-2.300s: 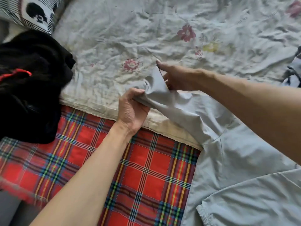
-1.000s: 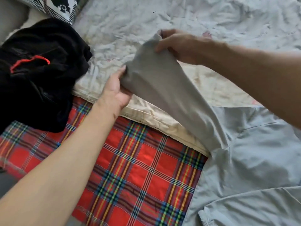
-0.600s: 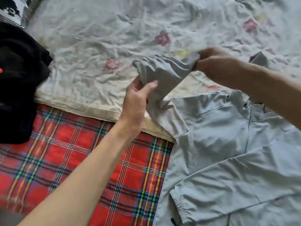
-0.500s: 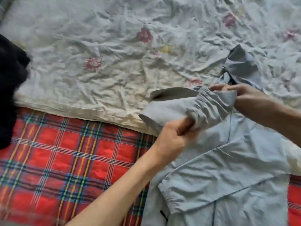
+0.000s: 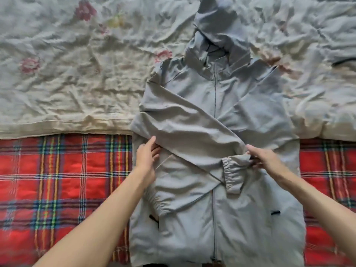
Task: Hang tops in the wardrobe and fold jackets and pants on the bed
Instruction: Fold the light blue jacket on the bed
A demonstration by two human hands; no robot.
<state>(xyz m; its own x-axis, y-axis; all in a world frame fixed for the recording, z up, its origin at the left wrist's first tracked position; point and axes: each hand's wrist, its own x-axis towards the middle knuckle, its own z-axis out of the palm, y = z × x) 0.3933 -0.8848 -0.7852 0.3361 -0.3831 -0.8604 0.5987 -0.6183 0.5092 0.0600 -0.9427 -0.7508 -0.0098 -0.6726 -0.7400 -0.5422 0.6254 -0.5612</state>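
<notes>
Head view, from the left: a red plaid blanket [image 5: 57,180] and a wrinkled floral sheet [image 5: 67,74] cover the bed [image 5: 323,97]. The left hand [image 5: 147,157] rests with straight fingers against the lower edge of a folded sleeve [image 5: 183,128], its grip released. The pale grey jacket [image 5: 221,224] lies face up mid-bed, hood [image 5: 215,22] at the far end, that sleeve slanting across the chest. The right hand [image 5: 264,158] pinches the sleeve's elastic cuff [image 5: 231,174]. The cloth looks thin, light and slippery, likely to slide out of a fold; seams, cuffs and hem seem the surest holds.
</notes>
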